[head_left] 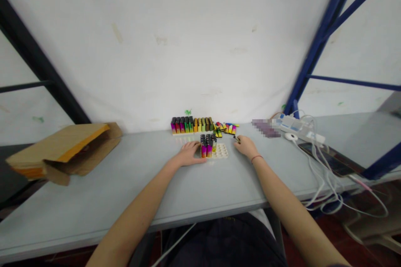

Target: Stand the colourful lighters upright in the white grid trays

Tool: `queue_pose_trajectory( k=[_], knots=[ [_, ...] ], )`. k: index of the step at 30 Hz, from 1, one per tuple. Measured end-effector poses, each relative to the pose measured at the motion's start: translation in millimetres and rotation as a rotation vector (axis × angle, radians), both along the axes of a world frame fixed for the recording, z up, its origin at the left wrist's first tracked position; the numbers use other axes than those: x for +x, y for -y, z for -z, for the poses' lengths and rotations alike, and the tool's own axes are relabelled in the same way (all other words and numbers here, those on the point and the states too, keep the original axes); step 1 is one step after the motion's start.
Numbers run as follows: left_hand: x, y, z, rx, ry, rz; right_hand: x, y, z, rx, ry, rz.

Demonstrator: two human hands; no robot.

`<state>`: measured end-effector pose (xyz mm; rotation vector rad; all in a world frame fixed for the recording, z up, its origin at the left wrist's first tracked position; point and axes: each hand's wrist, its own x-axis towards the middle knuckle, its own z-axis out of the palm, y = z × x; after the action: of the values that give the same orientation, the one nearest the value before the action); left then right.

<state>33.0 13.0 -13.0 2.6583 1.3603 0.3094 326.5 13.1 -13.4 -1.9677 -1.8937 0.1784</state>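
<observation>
A white tray (222,151) lies on the table, its left part filled with several upright lighters (206,148) and its right part showing bare slots. My left hand (189,154) is at the tray's left end, fingers and thumb spread around its corner. To the right of the tray, my right hand (246,146) pinches a lighter (237,139) with a dark top. Behind the tray, loose lighters (231,128) lie in a pile. Full rows of upright lighters (182,125) stand to the left of that pile, near the wall.
An open cardboard box (65,150) sits at the left. On the right are a power strip (302,130), a white round device (291,137), tangled white cables and a dark tablet (332,160). Blue metal posts (316,41) rise behind them.
</observation>
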Motion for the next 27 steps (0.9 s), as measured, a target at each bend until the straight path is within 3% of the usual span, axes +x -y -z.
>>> queue_pose_trajectory(
  k=[2,6,10,19,27],
  knots=[
    [0,0,-0.7,-0.007,-0.010,-0.006,-1,-1,0.4,0.068,-0.148,-0.091],
    [1,0,-1.0,-0.014,-0.023,-0.012,-14,1,-4.1,0.181,-0.657,-0.242],
    [0,0,-0.4,-0.009,-0.018,-0.009,-26,3,-7.4,0.168,-1.008,-0.255],
    [0,-2,2.1,0.003,-0.013,-0.005,-25,3,-10.4,-0.110,-1.227,-0.035],
    [0,-1,2.0,0.003,-0.012,-0.007,-29,5,-10.8,-0.094,-1.269,0.079]
  ],
)
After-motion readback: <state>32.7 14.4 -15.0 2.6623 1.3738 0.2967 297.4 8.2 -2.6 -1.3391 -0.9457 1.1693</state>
